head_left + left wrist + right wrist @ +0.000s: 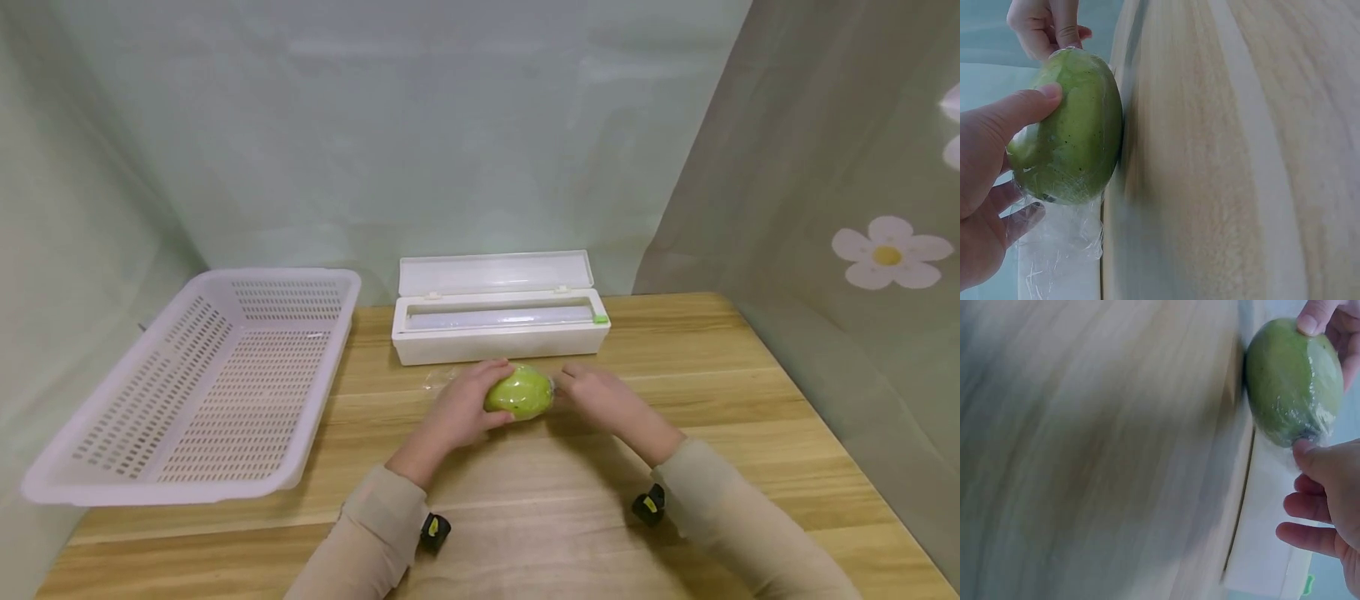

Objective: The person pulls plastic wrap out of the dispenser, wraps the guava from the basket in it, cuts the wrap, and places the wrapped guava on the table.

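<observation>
A green mango (522, 392), covered in shiny cling film, lies on its side just above the wooden table. My left hand (471, 400) grips it from the left, its thumb (1032, 106) across the skin and the other fingers behind. Loose, crumpled film (1063, 240) trails from the mango's left end. At the opposite end, my right hand (600, 402) pinches the gathered film with thumb (1311, 456) and forefinger. Its other fingers are spread and slightly bent in the right wrist view.
Behind the hands, a white cling film box (502, 340) stands with its lid raised, a film roll (498, 317) inside and a green slider (600, 319) at its right end. To the left is a white perforated basket (300, 467). Curtains hang around the table (720, 392).
</observation>
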Action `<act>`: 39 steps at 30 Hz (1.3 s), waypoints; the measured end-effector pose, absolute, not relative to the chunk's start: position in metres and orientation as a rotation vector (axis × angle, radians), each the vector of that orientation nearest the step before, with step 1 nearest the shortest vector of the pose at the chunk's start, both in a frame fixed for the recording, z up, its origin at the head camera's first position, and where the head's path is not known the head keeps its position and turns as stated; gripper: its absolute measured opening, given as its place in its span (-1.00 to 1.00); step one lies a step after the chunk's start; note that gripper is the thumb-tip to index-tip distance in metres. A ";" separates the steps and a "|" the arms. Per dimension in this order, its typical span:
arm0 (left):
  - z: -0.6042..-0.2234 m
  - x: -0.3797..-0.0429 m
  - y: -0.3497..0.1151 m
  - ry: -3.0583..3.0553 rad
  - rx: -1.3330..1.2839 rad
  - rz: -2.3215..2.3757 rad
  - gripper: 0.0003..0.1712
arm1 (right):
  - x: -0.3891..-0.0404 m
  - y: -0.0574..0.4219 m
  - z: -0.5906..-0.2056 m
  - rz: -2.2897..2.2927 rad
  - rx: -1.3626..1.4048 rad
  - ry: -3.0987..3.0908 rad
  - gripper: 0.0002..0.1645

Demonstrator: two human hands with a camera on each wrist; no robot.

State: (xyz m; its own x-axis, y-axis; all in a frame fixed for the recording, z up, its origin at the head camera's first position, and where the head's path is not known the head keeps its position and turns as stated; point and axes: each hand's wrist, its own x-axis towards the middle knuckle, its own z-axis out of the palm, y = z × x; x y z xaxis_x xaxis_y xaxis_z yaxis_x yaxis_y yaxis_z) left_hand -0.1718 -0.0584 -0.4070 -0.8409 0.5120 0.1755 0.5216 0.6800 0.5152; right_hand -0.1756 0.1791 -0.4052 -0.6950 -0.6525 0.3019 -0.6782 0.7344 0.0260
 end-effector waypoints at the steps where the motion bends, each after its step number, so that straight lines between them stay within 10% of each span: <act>1: -0.407 -0.172 -0.058 -2.864 -0.885 -0.883 -0.19 | -0.176 0.179 -0.405 0.119 1.050 -2.652 -0.84; 12: -0.406 -0.172 -0.058 -2.892 -0.894 -0.877 -0.19 | -0.181 0.188 -0.407 0.535 1.032 -2.852 -0.92; 22: -0.406 -0.172 -0.058 -2.924 -0.850 -0.886 -0.18 | -0.186 0.189 -0.409 1.810 0.289 -3.014 -0.38; 39: -0.408 -0.172 -0.060 -2.900 -0.852 -0.915 -0.20 | -0.188 0.174 -0.414 1.790 0.213 -2.811 -0.65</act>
State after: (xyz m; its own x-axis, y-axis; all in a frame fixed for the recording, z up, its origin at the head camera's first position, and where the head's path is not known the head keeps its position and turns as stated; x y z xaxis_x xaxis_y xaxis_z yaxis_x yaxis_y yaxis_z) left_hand -0.1716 -0.0597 -0.4075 -0.8542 0.5004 0.1411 0.4907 0.6863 0.5368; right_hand -0.1877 0.1737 -0.4138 -0.9725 -0.2117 -0.0976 -0.0012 0.4231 -0.9061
